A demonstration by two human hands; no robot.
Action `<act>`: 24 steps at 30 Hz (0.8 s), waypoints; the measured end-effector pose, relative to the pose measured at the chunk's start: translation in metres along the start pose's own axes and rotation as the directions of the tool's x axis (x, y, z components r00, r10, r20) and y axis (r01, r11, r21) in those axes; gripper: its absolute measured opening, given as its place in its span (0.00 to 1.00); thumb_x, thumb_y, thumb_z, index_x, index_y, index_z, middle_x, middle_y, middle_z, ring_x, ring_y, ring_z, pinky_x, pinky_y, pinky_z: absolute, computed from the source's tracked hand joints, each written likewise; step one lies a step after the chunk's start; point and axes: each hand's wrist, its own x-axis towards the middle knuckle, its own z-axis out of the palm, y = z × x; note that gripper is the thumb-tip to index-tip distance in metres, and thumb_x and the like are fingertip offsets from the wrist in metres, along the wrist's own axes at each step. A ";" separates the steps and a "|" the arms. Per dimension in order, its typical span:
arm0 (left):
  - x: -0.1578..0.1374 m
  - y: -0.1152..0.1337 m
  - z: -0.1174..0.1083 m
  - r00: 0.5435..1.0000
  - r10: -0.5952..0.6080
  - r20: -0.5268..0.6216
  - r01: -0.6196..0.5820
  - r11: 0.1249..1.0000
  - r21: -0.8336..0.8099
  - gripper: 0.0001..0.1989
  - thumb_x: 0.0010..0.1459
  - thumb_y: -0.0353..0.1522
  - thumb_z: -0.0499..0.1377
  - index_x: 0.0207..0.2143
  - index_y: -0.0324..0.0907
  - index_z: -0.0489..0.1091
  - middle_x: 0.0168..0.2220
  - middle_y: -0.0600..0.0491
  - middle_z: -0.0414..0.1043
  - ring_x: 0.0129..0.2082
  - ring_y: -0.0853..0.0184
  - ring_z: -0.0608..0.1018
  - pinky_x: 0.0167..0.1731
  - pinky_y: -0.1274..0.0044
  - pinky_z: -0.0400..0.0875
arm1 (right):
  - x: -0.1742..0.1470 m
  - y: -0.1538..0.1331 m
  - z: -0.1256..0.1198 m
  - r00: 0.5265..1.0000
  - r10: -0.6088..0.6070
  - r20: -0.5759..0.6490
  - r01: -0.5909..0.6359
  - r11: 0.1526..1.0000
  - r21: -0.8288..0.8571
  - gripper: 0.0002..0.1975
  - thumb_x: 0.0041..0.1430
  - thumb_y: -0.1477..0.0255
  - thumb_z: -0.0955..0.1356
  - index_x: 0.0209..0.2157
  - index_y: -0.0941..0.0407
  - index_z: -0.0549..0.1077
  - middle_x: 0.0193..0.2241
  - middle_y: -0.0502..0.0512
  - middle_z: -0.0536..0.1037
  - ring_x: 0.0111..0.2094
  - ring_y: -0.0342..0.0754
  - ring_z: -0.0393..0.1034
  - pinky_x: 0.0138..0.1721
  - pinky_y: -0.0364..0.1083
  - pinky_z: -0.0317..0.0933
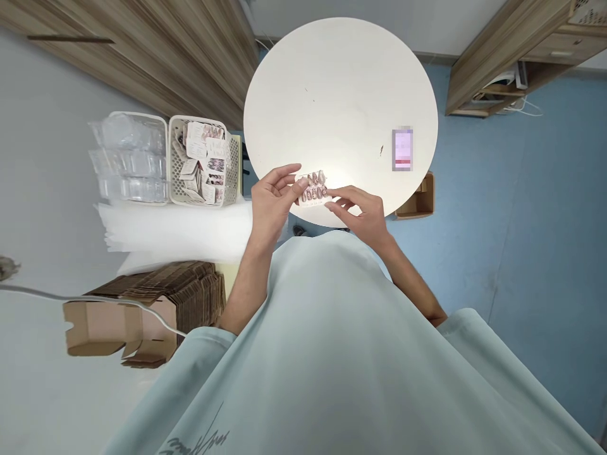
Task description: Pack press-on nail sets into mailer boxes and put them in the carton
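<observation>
A small white card of press-on nails [313,193] is held up over the near edge of the round white table [341,76]. Two rows of shiny, brownish-pink nails show on it. My left hand [275,196] grips the card's left side, with the thumb lying across its front. At the right edge, the fingertips of my right hand [363,212] pinch the card near its lower corner. The thumb of my left hand covers part of the upper row.
A phone [403,150] lies on the table's right side. To the left stand a white basket of nail cards [172,170] and a basket of clear plastic trays [130,158]. White foam sheets [175,227] and folded cardboard boxes [184,291] sit nearer. An open brown box [429,196] is below the table's right edge.
</observation>
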 end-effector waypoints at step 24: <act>-0.011 -0.041 0.036 0.990 -0.128 -0.058 0.134 0.986 0.099 0.28 0.49 0.50 0.81 0.45 0.45 0.82 0.34 0.53 0.79 0.27 0.69 0.76 0.25 0.77 0.70 | -0.005 0.076 -0.011 0.967 0.105 0.231 -0.080 0.990 -0.115 0.48 0.68 0.45 0.76 0.81 0.43 0.60 0.77 0.64 0.67 0.68 0.63 0.73 0.62 0.62 0.77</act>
